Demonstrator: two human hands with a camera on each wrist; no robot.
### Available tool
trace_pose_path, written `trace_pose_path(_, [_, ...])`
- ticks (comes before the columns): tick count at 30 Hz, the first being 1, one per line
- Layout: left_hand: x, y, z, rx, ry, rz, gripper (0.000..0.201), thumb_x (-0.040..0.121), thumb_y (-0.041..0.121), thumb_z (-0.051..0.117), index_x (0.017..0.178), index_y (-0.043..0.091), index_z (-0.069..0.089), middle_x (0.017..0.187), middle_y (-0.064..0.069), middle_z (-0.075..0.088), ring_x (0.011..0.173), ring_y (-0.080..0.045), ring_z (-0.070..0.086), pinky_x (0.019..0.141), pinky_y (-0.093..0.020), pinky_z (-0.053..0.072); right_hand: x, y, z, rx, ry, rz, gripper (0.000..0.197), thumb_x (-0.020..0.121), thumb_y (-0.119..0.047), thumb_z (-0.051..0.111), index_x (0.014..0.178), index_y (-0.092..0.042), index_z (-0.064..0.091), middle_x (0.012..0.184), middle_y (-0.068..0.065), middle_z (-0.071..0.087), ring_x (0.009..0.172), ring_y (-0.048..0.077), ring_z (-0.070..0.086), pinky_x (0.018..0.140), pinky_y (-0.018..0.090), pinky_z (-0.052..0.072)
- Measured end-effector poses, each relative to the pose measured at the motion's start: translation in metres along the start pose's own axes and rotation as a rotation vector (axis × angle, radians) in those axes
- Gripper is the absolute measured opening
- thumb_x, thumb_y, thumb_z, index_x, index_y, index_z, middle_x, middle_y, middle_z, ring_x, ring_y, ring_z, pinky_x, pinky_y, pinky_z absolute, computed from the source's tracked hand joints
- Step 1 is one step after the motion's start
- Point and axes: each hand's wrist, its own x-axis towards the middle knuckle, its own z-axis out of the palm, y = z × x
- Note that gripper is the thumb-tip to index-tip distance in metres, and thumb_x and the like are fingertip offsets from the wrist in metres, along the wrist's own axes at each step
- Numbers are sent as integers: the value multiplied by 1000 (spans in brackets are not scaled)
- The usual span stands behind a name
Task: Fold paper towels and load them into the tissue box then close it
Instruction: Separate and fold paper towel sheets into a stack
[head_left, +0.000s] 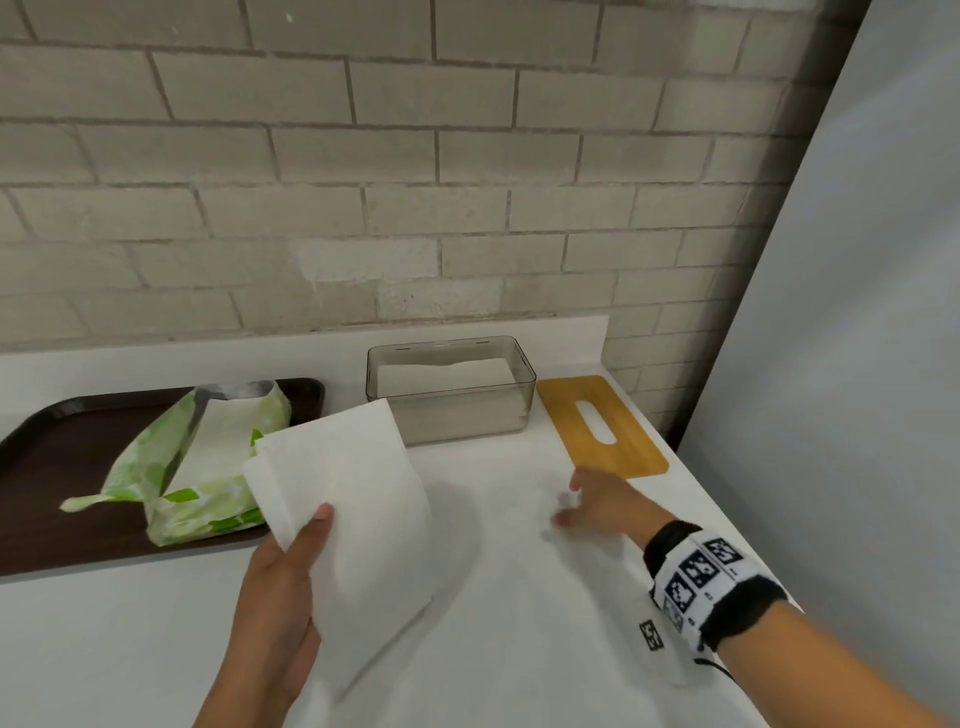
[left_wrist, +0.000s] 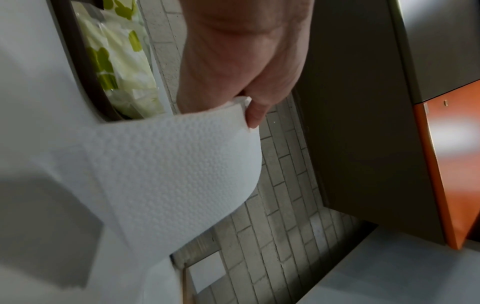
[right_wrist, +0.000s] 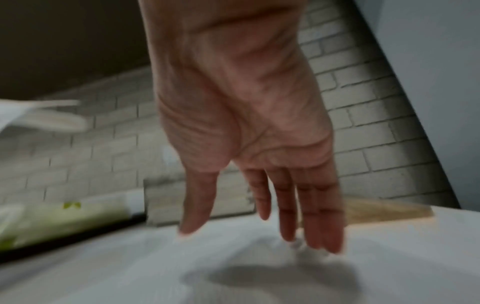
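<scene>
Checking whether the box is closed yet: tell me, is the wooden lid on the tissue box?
No, the wooden lid lies flat on the counter to the right of the open tissue box.

Embossed paper towel (left_wrist: 166, 164), smoky clear plastic box (head_left: 451, 395), matt wooden lid (head_left: 602, 423)

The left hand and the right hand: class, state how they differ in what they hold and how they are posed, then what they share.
1. The left hand grips a paper towel; the right hand holds nothing.
2. The left hand's thumb is curled over the towel's edge; the right hand's fingers are straight and point down at the countertop.
3. The left hand lifts the towel off the countertop; the right hand is low, near the wooden lid.
Both are bare.
</scene>
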Motion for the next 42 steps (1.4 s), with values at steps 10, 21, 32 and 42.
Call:
trace_pose_path(10, [-1,-4,-2,-23,-30,-37,31,95,17,51,124,8,58,112,-14,69,103,-32,64,85,-42,48,-9,-26,7,318,-165,-43,54,78,-20,75,123,-6,49,125,6,57,115,23,55,96,33,47])
trace_pose_path(21, [-7,-8,26,36,-60,-66,24,95,24,52,113,12,64,103,-9,73,94,-28,69,85,-43,51,-84,-101,3,953,240,-526,44,81,-61,45,56,-25,48,50,-15,55,51,1,52,54,20,40])
trace_pose_path(32, [-13,-21,40,-25,-82,-41,39,71,14,68,110,6,66,106,-13,72,96,-30,70,82,-42,54,-74,-90,12,824,-27,-400,50,75,-36,75,111,-35,41,107,-13,56,99,10,57,80,23,50])
trace_pose_path(42, [5,-11,5,170,14,175,60,40,16,93,93,7,66,88,-10,75,73,-18,72,59,-21,56,-75,-8,-15,680,-80,-334,15,71,-13,78,82,-20,70,82,-2,72,76,14,68,75,29,54])
